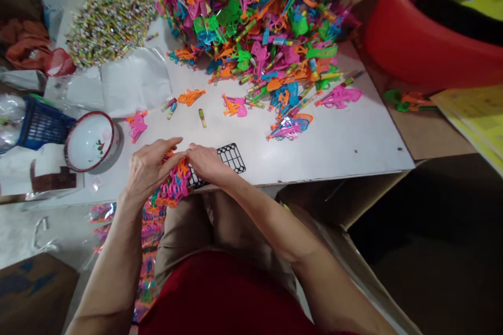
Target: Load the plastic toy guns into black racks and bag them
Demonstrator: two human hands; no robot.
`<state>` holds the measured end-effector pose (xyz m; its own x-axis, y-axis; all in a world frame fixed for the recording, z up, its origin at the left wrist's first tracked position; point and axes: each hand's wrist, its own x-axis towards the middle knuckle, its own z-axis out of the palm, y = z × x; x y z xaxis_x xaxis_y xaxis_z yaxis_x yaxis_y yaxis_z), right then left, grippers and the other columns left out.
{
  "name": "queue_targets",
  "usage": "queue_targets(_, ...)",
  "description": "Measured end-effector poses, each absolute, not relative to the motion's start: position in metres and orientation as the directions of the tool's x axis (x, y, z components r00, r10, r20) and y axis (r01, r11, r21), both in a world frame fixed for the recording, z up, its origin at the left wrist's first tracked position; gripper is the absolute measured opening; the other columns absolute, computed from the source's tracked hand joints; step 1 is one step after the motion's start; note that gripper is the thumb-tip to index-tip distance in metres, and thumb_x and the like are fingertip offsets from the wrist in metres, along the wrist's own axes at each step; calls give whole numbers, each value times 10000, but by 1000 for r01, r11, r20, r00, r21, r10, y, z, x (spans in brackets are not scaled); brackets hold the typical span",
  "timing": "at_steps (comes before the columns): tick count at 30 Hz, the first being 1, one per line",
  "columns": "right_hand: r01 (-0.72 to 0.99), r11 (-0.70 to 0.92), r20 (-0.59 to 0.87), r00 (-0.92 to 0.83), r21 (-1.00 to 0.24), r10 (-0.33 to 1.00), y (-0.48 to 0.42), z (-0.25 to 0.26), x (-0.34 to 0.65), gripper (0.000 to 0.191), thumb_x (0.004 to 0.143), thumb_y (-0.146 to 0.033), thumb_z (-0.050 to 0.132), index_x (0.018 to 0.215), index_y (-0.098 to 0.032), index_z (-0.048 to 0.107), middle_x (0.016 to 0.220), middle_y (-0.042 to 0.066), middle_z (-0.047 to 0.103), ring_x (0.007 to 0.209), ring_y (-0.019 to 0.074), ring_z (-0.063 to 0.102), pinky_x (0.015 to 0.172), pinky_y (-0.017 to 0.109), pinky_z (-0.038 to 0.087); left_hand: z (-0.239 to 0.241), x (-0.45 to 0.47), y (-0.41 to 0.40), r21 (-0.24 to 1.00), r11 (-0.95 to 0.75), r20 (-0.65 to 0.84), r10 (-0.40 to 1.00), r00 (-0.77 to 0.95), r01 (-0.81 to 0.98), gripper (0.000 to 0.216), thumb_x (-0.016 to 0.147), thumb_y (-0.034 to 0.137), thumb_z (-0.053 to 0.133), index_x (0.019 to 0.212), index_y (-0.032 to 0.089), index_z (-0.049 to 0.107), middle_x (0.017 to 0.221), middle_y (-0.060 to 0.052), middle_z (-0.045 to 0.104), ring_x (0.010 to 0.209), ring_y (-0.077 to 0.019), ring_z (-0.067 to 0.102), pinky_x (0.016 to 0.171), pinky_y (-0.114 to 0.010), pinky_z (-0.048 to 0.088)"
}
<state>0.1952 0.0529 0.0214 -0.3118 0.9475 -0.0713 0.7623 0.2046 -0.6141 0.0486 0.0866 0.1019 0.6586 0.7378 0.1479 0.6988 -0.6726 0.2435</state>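
Note:
At the front edge of the table, my left hand (147, 170) curls over a row of pink and orange plastic toys (175, 183). My right hand (206, 162) meets it there, its fingers pressed together at the toys' upper end; what they pinch is hidden. Under my right wrist lies a black plastic grid rack (233, 157), partly covered. A pink toy gun (137, 125) rests just beyond my left hand. Farther up lie an orange toy gun (191, 96) and a small printed tube (202, 118).
A big heap of colourful plastic toys (243, 36) spills from a clear bag at the back. Small tubes (112, 15) are piled at back left. A white enamel bowl (89, 141) and blue basket (49, 123) stand left. A red tub (416, 47) is at right.

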Motion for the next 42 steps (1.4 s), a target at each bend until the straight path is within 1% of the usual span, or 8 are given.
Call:
queue_targets(16, 699, 249, -21, -353, -671, 935, 62, 23, 247, 168, 928, -230, 560, 1037, -166, 671, 998, 55, 666, 899, 142, 600, 810, 240, 436, 81, 47, 84, 127, -624, 317, 762, 564, 771, 383, 923, 533, 488, 945, 223, 712, 815, -42, 746, 652, -188, 664, 637, -300, 471)
queue_targets(21, 927, -31, 26, 44, -374, 999, 92, 36, 322, 314, 902, -49, 398, 1067, -22, 664, 1172, 227, 582, 1115, 276, 504, 990, 454, 340, 91, 48, 84, 185, -624, 262, 776, 574, 759, 444, 913, 578, 468, 981, 211, 709, 843, -62, 746, 702, -208, 676, 695, -329, 497)
queue_targets(25, 996, -35, 95, 43, -87, 995, 103, 27, 341, 336, 870, -27, 386, 1022, -18, 686, 1212, 221, 557, 1174, 311, 443, 1048, 549, 242, 104, 44, 88, 322, -681, 98, 715, 693, 657, 531, 893, 578, 507, 1243, 189, 603, 1052, -86, 725, 933, -228, 684, 846, -356, 512)
queue_targets(27, 997, -20, 103, 27, -71, 994, 100, 28, 343, 306, 868, -54, 411, 982, -45, 695, 1198, 200, 569, 1158, 303, 452, 1044, 541, 259, 108, 41, 90, 348, -716, 47, 658, 752, 605, 555, 891, 560, 519, 1287, 174, 567, 1141, -102, 701, 1019, -237, 665, 900, -371, 503)
queue_targets(32, 875, -82, 264, 232, -477, 936, 55, 52, 329, 183, 863, -241, 538, 964, -135, 648, 1064, 128, 624, 976, 239, 545, 901, 419, 422, 104, 36, 94, 318, -740, 58, 639, 767, 592, 506, 915, 522, 500, 1246, 151, 593, 1107, -112, 711, 999, -240, 671, 878, -368, 512)
queue_targets(36, 361, -94, 46, 361, -928, 931, -3, 44, 274, 254, 797, -400, 617, 944, -197, 579, 669, -31, 559, 591, 126, 497, 585, 250, 439, 96, 33, 94, 318, -729, 102, 662, 742, 606, 494, 901, 537, 522, 1214, 165, 606, 1087, -108, 716, 960, -242, 680, 856, -372, 513)
queue_targets(39, 11, -184, -175, 257, -983, 950, -33, 26, 235, 289, 706, -407, 672, 869, -193, 566, 563, -83, 476, 483, 87, 412, 474, 204, 367, 92, 32, 95, 321, -717, 110, 677, 728, 619, 471, 877, 550, 558, 1163, 182, 624, 1078, -102, 718, 968, -243, 680, 871, -370, 507)
queue_targets(42, -77, -202, -216, 262, -976, 941, -45, 21, 217, 285, 738, -409, 658, 892, -174, 614, 607, -49, 550, 498, 92, 458, 494, 215, 398, 91, 32, 94, 305, -715, 124, 685, 718, 630, 474, 866, 557, 569, 1139, 173, 625, 1059, -110, 717, 959, -253, 678, 870, -379, 503)
